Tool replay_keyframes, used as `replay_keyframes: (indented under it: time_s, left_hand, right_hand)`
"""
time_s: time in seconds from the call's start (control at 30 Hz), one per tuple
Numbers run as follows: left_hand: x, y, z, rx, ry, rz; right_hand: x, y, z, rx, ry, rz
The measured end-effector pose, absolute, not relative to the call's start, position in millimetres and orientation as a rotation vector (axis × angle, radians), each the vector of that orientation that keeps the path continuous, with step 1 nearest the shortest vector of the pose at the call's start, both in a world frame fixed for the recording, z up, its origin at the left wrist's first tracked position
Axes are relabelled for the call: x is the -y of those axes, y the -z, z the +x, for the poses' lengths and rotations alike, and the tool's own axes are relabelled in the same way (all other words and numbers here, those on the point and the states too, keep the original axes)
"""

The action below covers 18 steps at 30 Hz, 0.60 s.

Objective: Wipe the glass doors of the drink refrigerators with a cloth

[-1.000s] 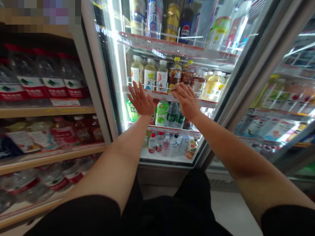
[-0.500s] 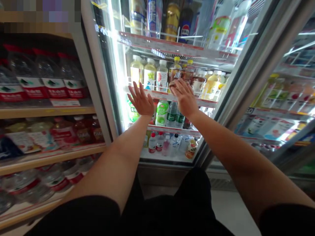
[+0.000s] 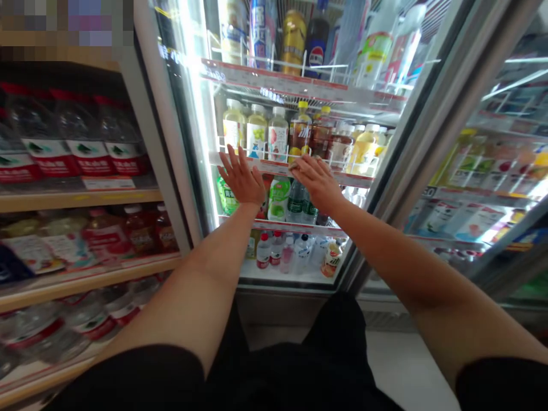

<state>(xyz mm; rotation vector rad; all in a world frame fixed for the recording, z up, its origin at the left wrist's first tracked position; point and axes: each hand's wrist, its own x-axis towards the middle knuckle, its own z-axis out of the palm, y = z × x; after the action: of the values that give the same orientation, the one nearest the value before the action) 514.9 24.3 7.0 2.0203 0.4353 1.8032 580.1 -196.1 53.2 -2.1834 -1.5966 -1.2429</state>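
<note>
My left hand [image 3: 242, 177] is open, its fingers spread and raised in front of the price rail [image 3: 355, 179] of a drinks shelf in an open cooler. My right hand [image 3: 312, 178] lies palm down, fingers stretched flat, with its fingertips at the rail just below a brown bottle with a yellow cap [image 3: 299, 132]. Neither hand holds anything. Pale juice bottles [image 3: 256, 131] stand on the shelf behind my left hand. Green-labelled bottles [image 3: 279, 198] sit on the shelf below my hands.
The cooler's glass door [image 3: 432, 108] hangs open to the right, with a second cooler [image 3: 505, 171] behind it. Wooden shelves [image 3: 81, 197] of large water bottles [image 3: 88, 145] fill the left. Small bottles [image 3: 274, 251] stand on the cooler's bottom shelf. Cans and bottles [image 3: 295, 34] fill the top shelf.
My right hand has dropped from the brown bottle's base to the rail and flattened. My left hand has barely moved. The view has shifted slightly left.
</note>
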Motion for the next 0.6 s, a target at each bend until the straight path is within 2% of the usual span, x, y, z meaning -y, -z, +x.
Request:
replay_keyframes:
  time_s: [0.1, 0.23, 0.3, 0.5, 0.6]
  left_hand:
    - [-25.8, -6.7, 515.9, -0.438, -1.793, 2.021]
    - [-26.8, -6.2, 516.8, -0.448, -1.809, 2.042]
    - [-26.7, -6.4, 516.4, -0.451, -1.818, 2.053]
    - [-25.8, -7.0, 515.6, -0.416, -1.832, 2.000]
    - [-25.9, -7.1, 516.0, -0.412, -1.819, 2.010]
  right_hand:
    - [202.6, -55.9, 585.0, 1.638, 1.261, -2.183]
    - [214.9, -74.0, 604.7, 1.300, 1.420, -2.077]
    - [223.2, -67.8, 609.3, 1.246, 1.444, -2.064]
    - [252.5, -31.4, 604.9, 1.676, 1.319, -2.208]
    - [263.5, -45.1, 614.5, 1.486, 1.394, -2.169]
